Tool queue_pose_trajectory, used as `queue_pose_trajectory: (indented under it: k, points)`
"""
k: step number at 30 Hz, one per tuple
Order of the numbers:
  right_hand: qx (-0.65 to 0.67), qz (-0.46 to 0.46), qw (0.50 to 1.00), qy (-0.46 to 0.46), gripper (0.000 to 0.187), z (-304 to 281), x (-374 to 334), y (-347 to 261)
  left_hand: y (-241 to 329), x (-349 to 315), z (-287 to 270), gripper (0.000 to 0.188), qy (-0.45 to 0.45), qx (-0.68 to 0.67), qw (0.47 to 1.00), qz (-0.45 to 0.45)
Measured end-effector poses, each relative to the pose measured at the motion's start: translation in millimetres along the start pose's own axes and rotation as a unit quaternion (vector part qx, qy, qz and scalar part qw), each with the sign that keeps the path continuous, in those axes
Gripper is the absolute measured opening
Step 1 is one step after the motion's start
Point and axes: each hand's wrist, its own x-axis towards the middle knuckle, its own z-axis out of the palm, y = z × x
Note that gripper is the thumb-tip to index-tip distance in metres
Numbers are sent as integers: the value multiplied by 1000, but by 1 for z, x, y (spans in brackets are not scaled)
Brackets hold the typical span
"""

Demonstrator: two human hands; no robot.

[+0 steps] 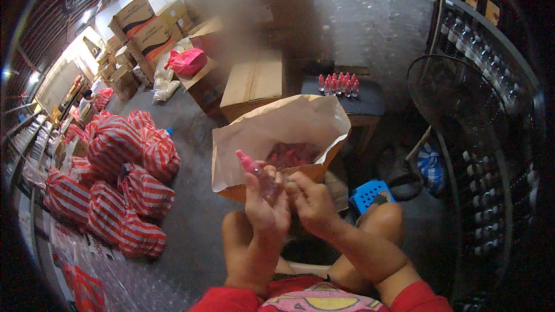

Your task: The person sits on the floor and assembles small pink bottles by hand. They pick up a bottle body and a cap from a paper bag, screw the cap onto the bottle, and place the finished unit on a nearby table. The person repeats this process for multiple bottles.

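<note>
My left hand point(267, 212) is closed around a small clear bottle point(266, 184) with a pointed pink cap, its tip tilted up and to the left. Close against it, the fingers of my right hand point(312, 201) are curled together; what they pinch, if anything, is hidden. Both hands are in front of an open brown paper bag point(243, 133) with a pale inside. Dark pinkish-red items point(292, 155) lie in the bag, too dim to make out singly. Past the bag, several similar pink-capped bottles point(338, 85) stand grouped on a dark tabletop point(370, 102).
Red-and-white striped bags point(115, 144) are heaped on the floor at left. Cardboard boxes point(252, 84) stand behind the paper bag. To the right are a blue perforated plastic piece point(370, 195), a dark round fan point(457, 95) and shelves of bottles point(471, 40).
</note>
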Motion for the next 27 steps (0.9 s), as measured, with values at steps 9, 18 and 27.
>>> queue_pose_trajectory:
  k: [9,18,27]
  points:
    - [293,143,945,38,25,-49,23,34,12,5,2,33,-91,218,954,-183]
    - [371,157,913,64,18,-29,28,43,-27,2,-14,36,-129,229,946,-190]
    - [364,204,904,96,15,-42,36,60,-1,7,-7,23,-236,550,801,32]
